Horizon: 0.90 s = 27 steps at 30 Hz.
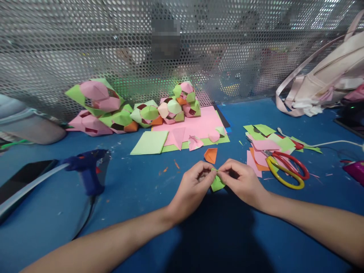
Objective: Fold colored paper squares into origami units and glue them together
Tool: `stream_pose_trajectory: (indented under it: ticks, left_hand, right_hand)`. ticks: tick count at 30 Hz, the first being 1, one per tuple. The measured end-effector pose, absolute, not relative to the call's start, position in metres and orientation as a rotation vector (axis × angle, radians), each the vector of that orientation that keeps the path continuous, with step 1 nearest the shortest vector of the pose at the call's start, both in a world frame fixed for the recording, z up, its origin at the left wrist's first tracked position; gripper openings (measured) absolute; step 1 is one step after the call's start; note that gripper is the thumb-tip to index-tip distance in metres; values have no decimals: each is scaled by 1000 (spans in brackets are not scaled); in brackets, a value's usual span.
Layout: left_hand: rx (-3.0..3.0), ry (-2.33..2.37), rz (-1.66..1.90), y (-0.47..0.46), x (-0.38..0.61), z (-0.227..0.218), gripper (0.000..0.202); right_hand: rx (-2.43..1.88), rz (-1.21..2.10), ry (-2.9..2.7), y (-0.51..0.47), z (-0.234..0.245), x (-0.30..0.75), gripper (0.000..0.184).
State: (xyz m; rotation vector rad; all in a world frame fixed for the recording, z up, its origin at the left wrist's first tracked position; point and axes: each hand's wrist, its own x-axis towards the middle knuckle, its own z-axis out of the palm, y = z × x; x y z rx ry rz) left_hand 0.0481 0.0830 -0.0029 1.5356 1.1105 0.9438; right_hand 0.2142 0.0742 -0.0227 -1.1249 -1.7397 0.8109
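Between my two hands is a small piece of green paper, pinched at its upper edge just above the blue table. My left hand grips its left side with thumb and forefinger. On the other side my right hand pinches it too, fingers curled, thumb tips almost meeting. An orange folded paper piece lies just beyond my fingertips. Past it are pink folded pieces resting at the front of the pink sheets. The lower part of the green paper hangs toward me.
A blue glue gun with a glue stick lies left. Scissors with red and yellow handles rest on paper scraps at right. Folded paper balls line the perforated metal panel. A light green paper stack and a bag are farther back.
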Motion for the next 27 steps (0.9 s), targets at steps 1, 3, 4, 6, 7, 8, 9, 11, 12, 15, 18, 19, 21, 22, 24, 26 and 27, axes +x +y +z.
stream_pose_trajectory:
  ticks: [1,3,4,6,7,8,9,11,12,15,18,19,21,22,24,26,27]
  left_hand:
    - [1562,1112,950,83,48,-3,11]
    - [1612,1111,969,83,46,-4,12]
    - [1629,1109,983,83,45,-5,13]
    - [1645,1103,1024,83,44,-5,13]
    - [1649,1099,1051,83,43,-6,12]
    - [1653,1094,1079,83,43,-6,12]
    - [1660,1087,1107,84,42,-6,12]
    - [1680,1072,1143,84,42,-7,12]
    - [1689,1067,1148,85,42,-7,12]
    - [1690,1075,1141,85,43,-8,6]
    - [1716,1066,1107,86,44,-9,4]
    - [1732,1056,1100,87,44,-10,5]
    - [1745,1043,1112,87,44,-10,8]
    - [1738,1042,1133,87,44,-10,9]
    - [1713,1044,1174,87,44,-11,8]
    - [1690,1041,1190,87,45,-12,9]
    - [1676,1034,1185,87,45,-12,9]
  right_hand:
    - [-1119,797,-1749,74,-23,214,10]
    - [-1105,777,-1764,74,-22,214,10]
    - [-1102,773,-1760,73,-22,213,9]
    - [-1111,775,-1737,73,-22,212,6]
    - [-1123,777,-1725,73,-22,212,9]
    - [-1135,777,-1718,73,-22,212,11]
    - [-1145,776,-1720,73,-22,212,10]
    - [-1153,770,-1742,73,-22,212,8]
    - [-1152,765,-1751,74,-22,212,11]
    - [-1138,741,-1768,75,-22,213,15]
    - [-1113,717,-1785,75,-22,214,16]
    - [-1106,715,-1791,75,-21,214,16]
    - [-1113,720,-1793,74,-21,214,12]
    - [-1125,723,-1788,74,-20,214,7]
    - [-1146,722,-1773,74,-20,214,6]
    - [-1153,710,-1771,75,-21,214,5]
    - [-1149,702,-1779,75,-21,214,7]
